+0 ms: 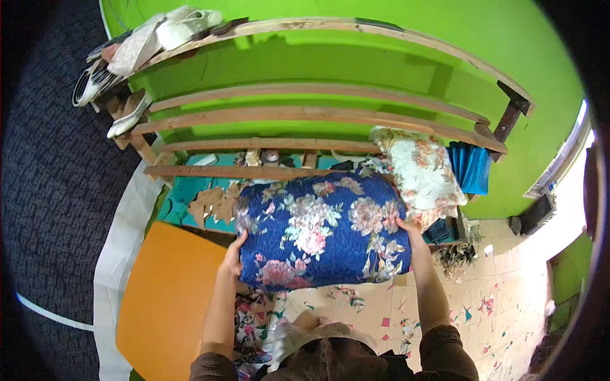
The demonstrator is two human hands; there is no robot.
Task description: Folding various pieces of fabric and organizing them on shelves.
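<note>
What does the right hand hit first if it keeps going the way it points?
The right hand points up-frame along the blue cushion. Next in that line is the pale floral cushion on the wooden rack, though depth is unclear.

We record a small sewing or upholstery workshop: rough wooden shelf rack (318, 114) against a bright green wall (445, 38), stacked floral cushions (422, 174), folded blue fabric (471, 166), pale strapping and offcuts (136, 47) on top, fabric scraps (470, 311) littering the tiled floor.
</note>
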